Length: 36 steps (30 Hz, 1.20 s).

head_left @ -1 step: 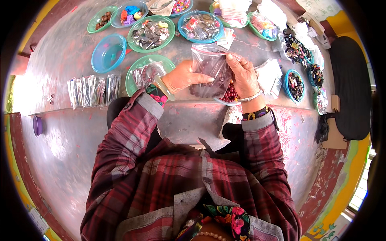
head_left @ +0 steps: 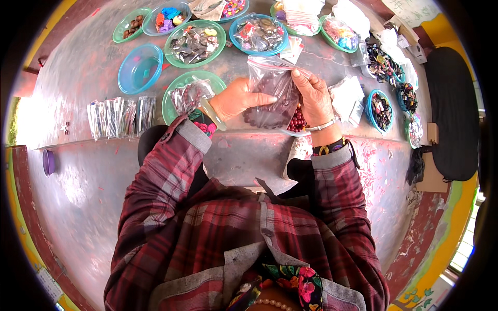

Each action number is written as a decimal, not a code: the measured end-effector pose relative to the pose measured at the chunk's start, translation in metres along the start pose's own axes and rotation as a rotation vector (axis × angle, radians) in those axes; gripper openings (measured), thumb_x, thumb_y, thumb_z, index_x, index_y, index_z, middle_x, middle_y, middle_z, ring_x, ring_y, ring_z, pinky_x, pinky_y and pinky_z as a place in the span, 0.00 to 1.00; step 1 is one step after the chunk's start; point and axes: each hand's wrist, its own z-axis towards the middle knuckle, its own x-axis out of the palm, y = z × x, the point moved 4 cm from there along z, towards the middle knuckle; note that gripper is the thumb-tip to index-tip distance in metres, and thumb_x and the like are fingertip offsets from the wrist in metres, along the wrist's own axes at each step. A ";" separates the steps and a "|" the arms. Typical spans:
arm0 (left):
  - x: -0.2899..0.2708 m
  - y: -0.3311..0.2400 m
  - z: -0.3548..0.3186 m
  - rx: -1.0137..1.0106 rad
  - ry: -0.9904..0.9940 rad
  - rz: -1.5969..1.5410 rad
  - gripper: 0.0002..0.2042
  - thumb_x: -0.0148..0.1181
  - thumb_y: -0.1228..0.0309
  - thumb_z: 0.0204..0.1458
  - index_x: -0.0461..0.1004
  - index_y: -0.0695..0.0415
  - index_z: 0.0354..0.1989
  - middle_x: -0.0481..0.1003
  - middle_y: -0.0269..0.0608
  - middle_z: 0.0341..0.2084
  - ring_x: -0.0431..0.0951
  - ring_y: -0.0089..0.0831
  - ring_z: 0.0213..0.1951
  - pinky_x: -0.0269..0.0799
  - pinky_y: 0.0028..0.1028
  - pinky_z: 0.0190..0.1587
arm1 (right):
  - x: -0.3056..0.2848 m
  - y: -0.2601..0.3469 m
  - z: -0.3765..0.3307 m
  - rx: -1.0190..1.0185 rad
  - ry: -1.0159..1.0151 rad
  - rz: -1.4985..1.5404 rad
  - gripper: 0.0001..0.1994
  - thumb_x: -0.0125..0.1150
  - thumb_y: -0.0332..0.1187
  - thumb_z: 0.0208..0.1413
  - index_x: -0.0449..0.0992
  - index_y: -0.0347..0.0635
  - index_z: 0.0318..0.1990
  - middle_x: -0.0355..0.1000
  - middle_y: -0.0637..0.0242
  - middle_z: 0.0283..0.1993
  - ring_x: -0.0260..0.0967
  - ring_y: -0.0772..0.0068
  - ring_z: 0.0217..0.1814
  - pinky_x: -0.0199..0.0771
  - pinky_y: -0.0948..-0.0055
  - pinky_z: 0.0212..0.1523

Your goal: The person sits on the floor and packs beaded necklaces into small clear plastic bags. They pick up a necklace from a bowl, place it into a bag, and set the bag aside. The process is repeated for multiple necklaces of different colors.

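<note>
A clear zip bag [head_left: 276, 89] hangs upright between my hands, with dark red beads [head_left: 259, 118] visible through its lower part. My left hand [head_left: 234, 99] pinches the bag's left side, thumb lying across its front. At the upper right, close to the red-edged zip, my right hand [head_left: 314, 101] grips the bag between thumb and fingers. Behind the bag and below my right hand, loose red beads [head_left: 296, 123] show in a shallow dish, mostly hidden. Just beyond my left wrist, a green bowl [head_left: 167, 106] holds bagged dark red beads [head_left: 189, 97].
An unfilled blue bowl [head_left: 124, 75] stands at the left, near a row of packed clear sleeves [head_left: 122, 118]. Several bowls of small goods, including a blue bowl [head_left: 233, 44], line the far side. White packets [head_left: 346, 98] and a small blue basket [head_left: 370, 111] lie right.
The clear zip bag has shifted very slightly, its lower end hanging a little lower and its creases altered. Both hands keep nearly the same hold.
</note>
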 end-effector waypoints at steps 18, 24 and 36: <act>0.004 0.008 -0.005 -0.281 -0.065 -0.555 0.17 0.51 0.63 0.57 0.66 0.61 0.50 0.72 0.37 0.42 0.73 0.26 0.41 0.71 0.29 0.45 | -0.016 -0.004 0.004 -0.118 -0.250 -0.323 0.13 0.56 0.35 0.56 0.77 0.30 0.34 0.66 0.80 0.25 0.56 0.88 0.26 0.58 0.84 0.27; 0.012 0.013 -0.003 -0.182 -0.071 -0.442 0.16 0.54 0.71 0.54 0.66 0.60 0.51 0.72 0.36 0.43 0.72 0.26 0.44 0.70 0.28 0.49 | -0.019 -0.015 0.007 -0.095 -0.261 -0.273 0.12 0.59 0.35 0.55 0.76 0.32 0.38 0.72 0.75 0.31 0.64 0.88 0.31 0.62 0.87 0.31; 0.003 0.012 -0.002 -0.221 -0.177 -0.587 0.15 0.53 0.72 0.55 0.67 0.60 0.51 0.71 0.37 0.43 0.73 0.26 0.44 0.70 0.28 0.48 | 0.003 -0.018 0.001 0.186 -0.058 0.199 0.08 0.61 0.27 0.50 0.74 0.37 0.38 0.73 0.71 0.32 0.70 0.78 0.30 0.71 0.79 0.32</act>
